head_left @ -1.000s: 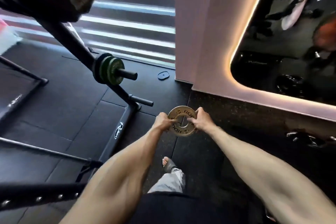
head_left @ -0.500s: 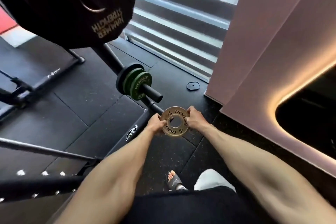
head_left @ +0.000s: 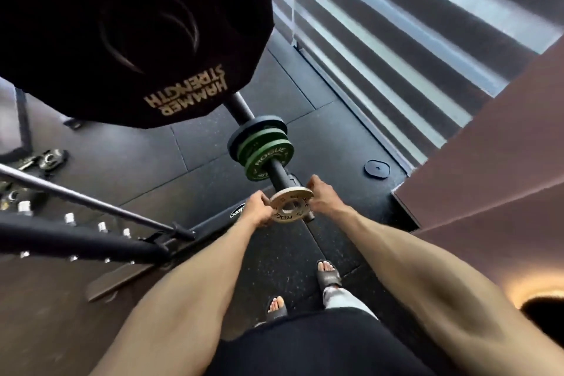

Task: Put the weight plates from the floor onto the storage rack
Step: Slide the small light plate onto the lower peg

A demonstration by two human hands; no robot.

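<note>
I hold a small tan Rogue weight plate [head_left: 291, 204] by its rim, my left hand [head_left: 258, 211] on its left edge and my right hand [head_left: 323, 194] on its right edge. The plate lies tilted, nearly flat, right at the free end of a black rack peg [head_left: 281, 174]. Further up that peg sit green Rogue plates [head_left: 266, 158] with a dark plate behind them. A big black Hammer Strength plate [head_left: 128, 27] hangs on the rack at the upper left.
The rack's black base beam [head_left: 210, 224] runs along the rubber floor. A long bar [head_left: 91, 203] crosses at left above a studded black upright [head_left: 70, 241]. Small plates and collars [head_left: 50, 159] lie on the floor at far left. A pink wall [head_left: 488, 162] stands at right.
Both hands carried the tan plate up to the end of the peg holding the green plates, and it tipped from upright to nearly flat. My view moved closer under the big black plate.
</note>
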